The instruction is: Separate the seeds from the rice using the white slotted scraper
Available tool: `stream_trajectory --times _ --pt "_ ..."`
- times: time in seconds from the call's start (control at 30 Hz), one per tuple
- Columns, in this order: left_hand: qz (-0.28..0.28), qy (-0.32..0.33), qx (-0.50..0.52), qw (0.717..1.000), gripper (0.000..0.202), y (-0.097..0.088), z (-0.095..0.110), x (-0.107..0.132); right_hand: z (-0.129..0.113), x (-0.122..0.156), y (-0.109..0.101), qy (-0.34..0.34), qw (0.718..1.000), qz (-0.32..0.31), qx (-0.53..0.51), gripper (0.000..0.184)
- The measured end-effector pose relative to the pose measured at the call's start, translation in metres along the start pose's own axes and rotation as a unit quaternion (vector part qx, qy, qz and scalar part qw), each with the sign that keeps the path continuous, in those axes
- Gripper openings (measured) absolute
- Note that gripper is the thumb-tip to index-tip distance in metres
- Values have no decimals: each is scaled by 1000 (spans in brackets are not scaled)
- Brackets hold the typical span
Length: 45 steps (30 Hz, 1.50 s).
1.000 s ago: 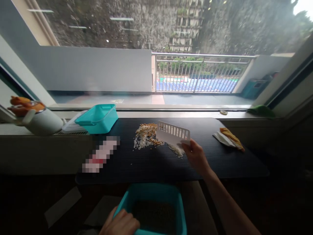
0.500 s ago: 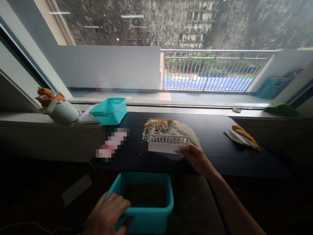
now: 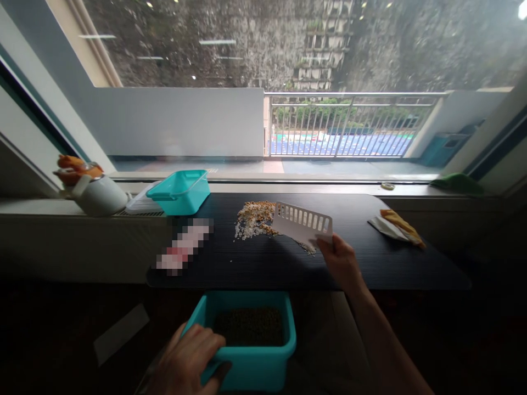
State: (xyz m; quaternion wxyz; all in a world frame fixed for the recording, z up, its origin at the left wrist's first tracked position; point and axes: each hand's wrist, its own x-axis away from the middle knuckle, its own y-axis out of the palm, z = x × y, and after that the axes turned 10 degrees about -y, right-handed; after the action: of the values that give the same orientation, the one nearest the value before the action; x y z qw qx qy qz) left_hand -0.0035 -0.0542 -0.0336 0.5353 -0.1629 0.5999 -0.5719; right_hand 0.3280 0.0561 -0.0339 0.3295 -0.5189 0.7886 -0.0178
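My right hand (image 3: 342, 260) is closed on the right end of a white slotted plastic divider (image 3: 294, 229), held tilted just over the dark table. Behind and below it lies a spread of white rice-like grains (image 3: 247, 229), partly hidden by the divider. Yellow-brown beans (image 3: 260, 207) are mixed in at the back left of the spread. At the table's near side, my left hand (image 3: 189, 351) is wrapped over the near left rim of a teal plastic bin (image 3: 251, 366). Inside the bin is a dark layer of small grains or beans (image 3: 249, 325), dimly lit.
A second teal container (image 3: 179, 192) stands at the table's back left, beside a grey-white pot (image 3: 101, 192) on the sill. A pixelated pinkish item (image 3: 183, 248) lies at the left. A yellow and white cloth or packet (image 3: 397, 227) lies at the right. The window (image 3: 214, 123) borders the table's back.
My right hand has moved the divider rightward and turned it, so its left end points farther back. More of the grains at the left now show. My left hand stays on the bin.
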Motion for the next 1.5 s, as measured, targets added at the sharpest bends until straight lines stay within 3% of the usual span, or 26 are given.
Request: stream_trajectory --times 0.27,0.67,0.97,1.2,1.3,1.5 --pt "-30 -6 35 999 19 10 5 -8 1 4 -4 3 1000 -12 -13 32" --pt "-19 17 52 998 20 11 11 -14 1 8 -11 28 999 -13 -45 33" --pt "-62 -10 62 996 18 20 5 -5 -1 11 -5 29 998 -29 -47 31" --pt "-54 -32 72 995 19 23 7 -6 -4 22 -12 34 995 -34 -87 32" --pt "-60 -37 77 995 20 20 9 -9 -7 24 -7 32 993 -37 -109 31" --pt "-55 -31 77 995 23 10 10 -9 -12 30 14 -2 989 -108 -100 24"
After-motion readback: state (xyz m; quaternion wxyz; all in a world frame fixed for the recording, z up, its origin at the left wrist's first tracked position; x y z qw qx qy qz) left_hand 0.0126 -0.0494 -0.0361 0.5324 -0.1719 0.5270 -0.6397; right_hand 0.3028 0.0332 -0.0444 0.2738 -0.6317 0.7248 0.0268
